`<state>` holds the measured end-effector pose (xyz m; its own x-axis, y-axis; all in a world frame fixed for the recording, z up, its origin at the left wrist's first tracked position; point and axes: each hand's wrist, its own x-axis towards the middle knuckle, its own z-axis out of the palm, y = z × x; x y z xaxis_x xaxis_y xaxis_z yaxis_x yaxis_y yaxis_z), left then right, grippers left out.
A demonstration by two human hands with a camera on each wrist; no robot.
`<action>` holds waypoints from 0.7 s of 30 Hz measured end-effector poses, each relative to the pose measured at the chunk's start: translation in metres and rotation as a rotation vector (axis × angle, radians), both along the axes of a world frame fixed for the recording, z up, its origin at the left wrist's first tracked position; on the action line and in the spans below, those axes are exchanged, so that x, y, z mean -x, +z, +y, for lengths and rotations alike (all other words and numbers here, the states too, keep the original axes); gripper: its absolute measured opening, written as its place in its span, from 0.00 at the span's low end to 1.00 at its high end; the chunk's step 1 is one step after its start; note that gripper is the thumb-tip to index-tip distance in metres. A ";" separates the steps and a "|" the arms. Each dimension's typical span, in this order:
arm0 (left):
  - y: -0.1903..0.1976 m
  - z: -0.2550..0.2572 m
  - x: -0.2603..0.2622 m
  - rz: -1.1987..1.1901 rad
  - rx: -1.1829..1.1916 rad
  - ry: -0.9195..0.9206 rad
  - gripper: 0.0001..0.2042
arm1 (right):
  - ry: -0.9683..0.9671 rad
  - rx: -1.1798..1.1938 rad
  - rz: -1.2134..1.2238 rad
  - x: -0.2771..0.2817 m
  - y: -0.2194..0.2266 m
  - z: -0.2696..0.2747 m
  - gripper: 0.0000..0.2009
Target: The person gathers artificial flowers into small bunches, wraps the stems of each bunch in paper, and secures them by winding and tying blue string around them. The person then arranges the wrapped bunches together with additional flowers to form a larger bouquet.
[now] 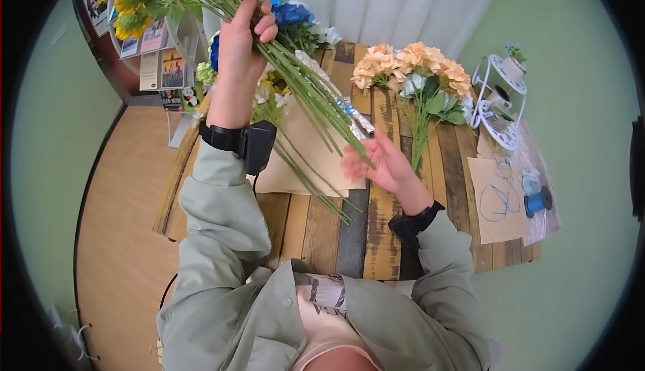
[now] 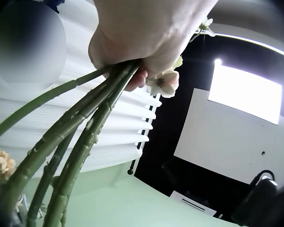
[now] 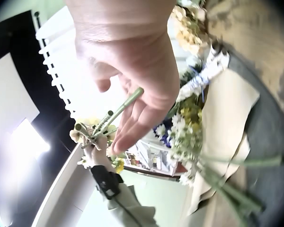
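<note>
The bouquet (image 1: 295,72) slanted above the bench (image 1: 322,240) from its far left corner toward its middle, grasped by the left hand (image 1: 250,33). The relaxed right hand (image 1: 380,162) was beside the stem ends (image 3: 136,95). Peach flowers (image 1: 430,62) lay near the far edge.

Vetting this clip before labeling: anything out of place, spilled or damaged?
Nothing looks spilled or damaged. Mildly odd: loose blue loops on the brown paper near the blue spool, right side of the head view; untidy, perhaps unwound cord.
</note>
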<state>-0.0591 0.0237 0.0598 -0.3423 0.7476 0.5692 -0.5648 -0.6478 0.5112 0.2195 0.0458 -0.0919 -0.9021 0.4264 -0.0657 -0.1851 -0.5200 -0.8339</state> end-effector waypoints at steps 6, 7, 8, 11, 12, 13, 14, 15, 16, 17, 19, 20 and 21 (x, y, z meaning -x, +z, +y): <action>-0.003 -0.023 0.002 0.083 0.073 0.190 0.13 | -0.497 0.350 0.202 0.040 0.016 -0.031 0.27; -0.005 -0.024 -0.001 0.084 0.104 0.232 0.12 | -0.491 0.349 0.204 0.043 0.019 -0.035 0.27; -0.010 -0.022 -0.003 0.102 0.080 0.225 0.13 | -0.458 0.391 0.242 0.046 0.025 -0.041 0.25; -0.023 -0.018 -0.013 0.178 0.058 0.189 0.19 | -0.385 0.443 0.316 0.049 0.033 -0.046 0.24; -0.025 -0.018 -0.015 0.177 0.057 0.187 0.19 | -0.346 0.452 0.354 0.048 0.035 -0.047 0.23; -0.026 -0.018 -0.017 0.185 0.083 0.216 0.21 | -0.349 0.449 0.354 0.047 0.037 -0.047 0.23; -0.027 -0.019 -0.020 0.193 0.111 0.244 0.23 | -0.357 0.438 0.357 0.046 0.039 -0.049 0.23; -0.028 -0.020 -0.026 0.191 0.112 0.240 0.23 | -0.364 0.428 0.359 0.045 0.041 -0.050 0.23; -0.027 -0.021 -0.032 0.159 0.132 0.239 0.21 | -0.366 0.428 0.358 0.043 0.044 -0.052 0.23; -0.027 -0.022 -0.036 0.127 0.154 0.238 0.19 | -0.371 0.371 0.322 0.042 0.047 -0.053 0.24; -0.033 -0.021 -0.031 0.079 0.113 0.183 0.19 | -0.376 0.314 0.288 0.038 0.049 -0.052 0.25; -0.035 -0.020 -0.029 0.032 0.068 0.129 0.19 | -0.386 0.322 0.303 0.036 0.048 -0.049 0.26; -0.038 -0.019 -0.030 0.032 0.067 0.128 0.19 | -0.395 0.329 0.318 0.034 0.046 -0.047 0.28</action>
<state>-0.0295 0.0050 0.0218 -0.4193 0.7356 0.5320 -0.4625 -0.6773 0.5721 0.1855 -0.0007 -0.0462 -0.6767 0.7363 -0.0042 -0.6303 -0.5822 -0.5135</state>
